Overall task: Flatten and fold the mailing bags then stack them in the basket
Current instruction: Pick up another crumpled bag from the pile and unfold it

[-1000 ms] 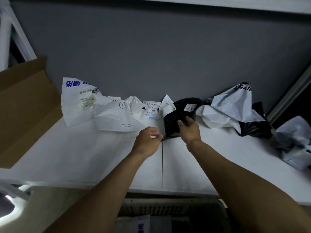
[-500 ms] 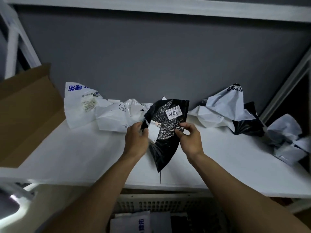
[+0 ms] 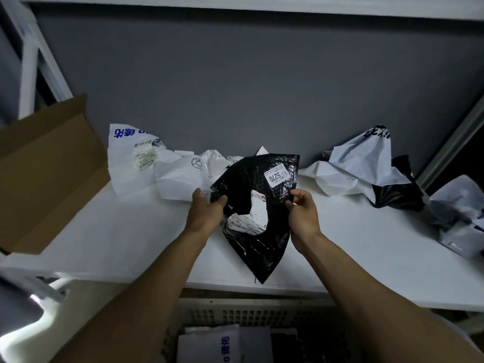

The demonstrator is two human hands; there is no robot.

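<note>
Basket (image 3: 248,314) cut off at bottom edge, contents dim; folded white bag (image 3: 209,345) inside. Black mailing bag (image 3: 262,244) held over white surface (image 3: 117,231): glossy, crinkled, tapering to point, torn white label. Left hand (image 3: 205,214) fingers curled round left edge, partly hidden; right hand (image 3: 303,218) pinches right edge.

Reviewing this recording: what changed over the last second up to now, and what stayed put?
The black mailing bag left the back of the table: the left hand and right hand took hold and now grip its side edges, lifted toward the person and spread wider. The white bags, cardboard box and basket stayed put.
</note>
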